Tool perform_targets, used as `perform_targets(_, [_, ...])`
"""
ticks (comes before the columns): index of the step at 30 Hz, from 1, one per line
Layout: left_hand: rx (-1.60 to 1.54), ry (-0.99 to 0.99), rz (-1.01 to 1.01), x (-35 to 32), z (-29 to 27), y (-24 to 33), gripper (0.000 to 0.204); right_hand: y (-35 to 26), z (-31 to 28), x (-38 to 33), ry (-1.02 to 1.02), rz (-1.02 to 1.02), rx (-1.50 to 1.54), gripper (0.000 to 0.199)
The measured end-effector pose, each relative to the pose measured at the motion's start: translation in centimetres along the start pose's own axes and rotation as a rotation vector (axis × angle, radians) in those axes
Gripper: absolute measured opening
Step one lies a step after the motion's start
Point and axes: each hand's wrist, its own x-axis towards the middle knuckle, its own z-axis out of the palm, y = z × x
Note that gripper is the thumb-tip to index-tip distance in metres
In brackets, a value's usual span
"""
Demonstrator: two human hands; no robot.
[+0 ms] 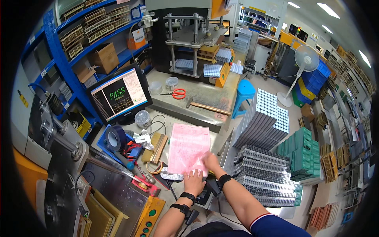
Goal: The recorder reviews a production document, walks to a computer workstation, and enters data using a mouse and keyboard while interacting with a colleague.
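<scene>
A pink printed sheet (189, 144) with a shiny lower part lies on the workbench in front of me. My left hand (194, 182) rests on its lower edge with the fingers spread. Over the sheet's lower right part is my right hand (210, 161), its fingers curled in and slightly blurred. What those fingers hold, if anything, is hidden. A silvery flat piece (172, 174) lies just left of my left hand, near a roll of tan tape (154, 167).
A monitor (118, 94) stands at the left, near a blue tray (103, 139) with dark tape. Red scissors (179, 93) and a hammer (208, 107) lie beyond the sheet. Stacked grey trays (260, 175) fill the right side. A button panel (150, 217) is at the lower left.
</scene>
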Motion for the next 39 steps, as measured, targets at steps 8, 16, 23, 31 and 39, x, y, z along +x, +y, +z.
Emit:
perform_targets(8, [-0.022,-0.083,-0.024,-0.1,-0.7,0.1,0.062,-4.2,-10.4,4.8,-0.105,0.449,0.904,0.023])
perform_targets(16, [-1.322,0.1,-0.087,1.7,-5.8,-3.9,0.035,-11.7,-16.8,-1.2,-0.592,0.283,1.238,0.017])
perform_targets(23, [-2.071,0.183,-0.02,-0.3,-14.8,-1.6,0.012,-14.8,-17.5,-4.9,-0.621,0.091,1.179,0.016])
perform_targets(31, [-2.281,0.247,-0.014,-2.8,-15.5,-2.0,0.018,-16.1,-16.7,-6.6,-0.532,-0.091,1.036,0.014])
perform_targets(39, [-2.153,0.198,-0.033,-3.9,-15.0,-2.8,0.017,-17.8,-16.6,-8.0,-0.54,-0.177,0.947,0.013])
